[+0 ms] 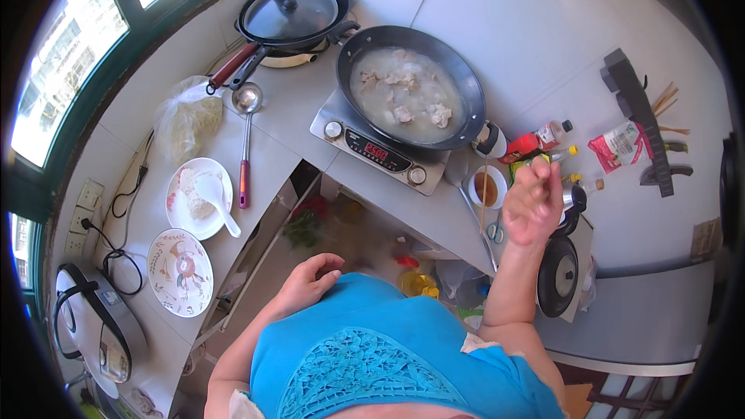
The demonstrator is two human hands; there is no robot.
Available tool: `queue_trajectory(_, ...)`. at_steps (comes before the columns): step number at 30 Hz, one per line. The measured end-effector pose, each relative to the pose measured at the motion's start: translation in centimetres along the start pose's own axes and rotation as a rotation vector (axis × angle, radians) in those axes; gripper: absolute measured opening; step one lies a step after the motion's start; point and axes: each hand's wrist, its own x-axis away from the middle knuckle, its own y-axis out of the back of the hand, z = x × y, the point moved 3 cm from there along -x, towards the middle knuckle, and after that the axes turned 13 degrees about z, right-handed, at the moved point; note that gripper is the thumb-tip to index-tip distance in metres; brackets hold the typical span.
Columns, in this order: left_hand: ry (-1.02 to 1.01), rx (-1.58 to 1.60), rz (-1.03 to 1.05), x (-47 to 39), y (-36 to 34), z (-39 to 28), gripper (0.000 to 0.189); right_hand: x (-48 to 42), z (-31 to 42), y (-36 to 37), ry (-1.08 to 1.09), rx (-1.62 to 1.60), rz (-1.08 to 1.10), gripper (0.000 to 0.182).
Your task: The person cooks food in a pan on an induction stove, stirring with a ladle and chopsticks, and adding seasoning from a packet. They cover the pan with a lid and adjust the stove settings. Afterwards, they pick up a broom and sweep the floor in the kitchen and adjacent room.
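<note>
My left hand (311, 279) rests against the front of my blue top, its fingers loosely curled and nothing in it. On the right, my right hand (532, 203) is raised with its fingertips drawn together beside the seasoning bottles. Whether something small lies between those fingers cannot be made out. A small white bowl (500, 187) of brown sauce sits just left of it, near a pair of chopsticks (483, 201). Straight ahead, a black wok (472, 99) of cloudy broth with meat pieces (440, 115) stands on an induction cooker (343, 122) whose display is lit.
A lidded pan (291, 9) stands back left. On the left counter lie a ladle (247, 99), a plate with a white spoon (212, 195), a patterned bowl (181, 273), a plastic bag (192, 122) and a rice cooker (96, 320). A knife rack (640, 122) hangs at right.
</note>
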Motion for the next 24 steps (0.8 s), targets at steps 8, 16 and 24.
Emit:
queue_trajectory(8,-0.021,-0.031,-0.076,0.8,0.8,-0.2,0.03,-8.6,0.7,8.6,0.033,1.241,-0.502,0.018)
queue_trajectory(16,-0.033,0.072,-0.189,3.0,1.7,1.4,0.029,-16.4,-3.0,20.8,-0.155,1.433,-0.5,0.017)
queue_trajectory(24,-0.035,0.124,-0.235,4.6,2.8,2.4,0.029,-16.7,-4.1,21.5,-0.176,1.553,-0.529,0.02)
